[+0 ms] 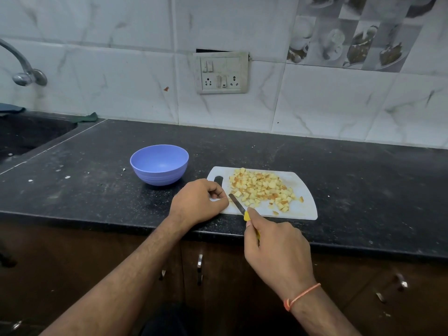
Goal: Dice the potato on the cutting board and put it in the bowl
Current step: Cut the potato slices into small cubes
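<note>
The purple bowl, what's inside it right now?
The purple bowl looks empty: its inner wall and bottom show bare. The diced potato is on the cutting board. The near inner wall is hidden by the rim.

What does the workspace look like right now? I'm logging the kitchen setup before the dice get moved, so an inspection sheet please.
Surface: black counter, speckled with crumbs and dust.
Job's things: potato dice heaped on the white board; blue bowl left of the board, nothing in it; knife with yellow handle, blade tip on the board.
Clutter: green cloth by the sink.
Grippers: left hand grips the board's near-left corner; right hand holds the knife.
Cables: nothing seen.
Surroundings: tiled wall, switch panel, tap, cabinet doors below the counter.
</note>
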A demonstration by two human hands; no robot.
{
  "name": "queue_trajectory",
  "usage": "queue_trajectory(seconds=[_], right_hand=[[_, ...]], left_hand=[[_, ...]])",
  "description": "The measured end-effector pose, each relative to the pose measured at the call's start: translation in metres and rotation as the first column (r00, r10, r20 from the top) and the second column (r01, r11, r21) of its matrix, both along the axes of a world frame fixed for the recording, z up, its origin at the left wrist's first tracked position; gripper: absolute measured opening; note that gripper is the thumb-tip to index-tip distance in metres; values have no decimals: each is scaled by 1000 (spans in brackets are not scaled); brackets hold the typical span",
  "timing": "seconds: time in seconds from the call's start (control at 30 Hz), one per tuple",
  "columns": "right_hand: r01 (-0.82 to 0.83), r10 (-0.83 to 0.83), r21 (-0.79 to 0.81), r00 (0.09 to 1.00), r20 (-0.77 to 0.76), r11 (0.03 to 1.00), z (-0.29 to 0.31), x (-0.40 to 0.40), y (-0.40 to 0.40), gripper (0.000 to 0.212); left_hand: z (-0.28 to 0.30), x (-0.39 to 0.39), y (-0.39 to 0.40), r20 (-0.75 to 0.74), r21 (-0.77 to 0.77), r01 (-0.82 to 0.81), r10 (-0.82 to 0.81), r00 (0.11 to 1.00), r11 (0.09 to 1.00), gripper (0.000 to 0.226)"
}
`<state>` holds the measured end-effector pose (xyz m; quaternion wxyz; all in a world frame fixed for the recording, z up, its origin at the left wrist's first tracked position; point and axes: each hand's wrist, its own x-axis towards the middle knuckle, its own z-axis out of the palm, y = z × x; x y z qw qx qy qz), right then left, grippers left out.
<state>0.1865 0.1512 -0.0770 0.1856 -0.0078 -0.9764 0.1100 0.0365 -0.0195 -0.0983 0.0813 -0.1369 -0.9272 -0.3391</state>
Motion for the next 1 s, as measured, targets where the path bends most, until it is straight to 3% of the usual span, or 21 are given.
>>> queue_trajectory(seconds=[0.17,0.3,0.47,0.63,0.73,0.87,0.93,1.0], right_hand=[[-10,21,176,998,-64,984,-11,-2,3,50],[-104,112,267,994,-14,958,-21,-3,13,50],[-138,165,257,982,-87,957,-15,1,45,40],[-14,23,59,986,-166,998,1,-8,85,34],[-20,2,-114,987,-161,993,9,-34,107,34],[-115,11,-479,976,-216,870,8,-73,132,30],[-135,13,-592,979,-206,795,0,-84,139,29],[-135,13,-678,983,-182,722,-6,-92,143,26]], left_hand=[[2,-1,3,40,7,-28,28,999,1000,9],[6,-7,6,136,23,-18,14,991,1000,8],[11,-8,7,175,6,-9,8,985,1000,6],[14,-9,8,181,-22,0,4,983,1000,9],[16,-10,14,139,-64,21,-12,990,998,11],[24,-13,20,92,-17,147,-145,985,989,10],[31,-20,15,65,31,174,-176,982,984,11],[41,-28,2,60,-15,179,-178,982,984,15]])
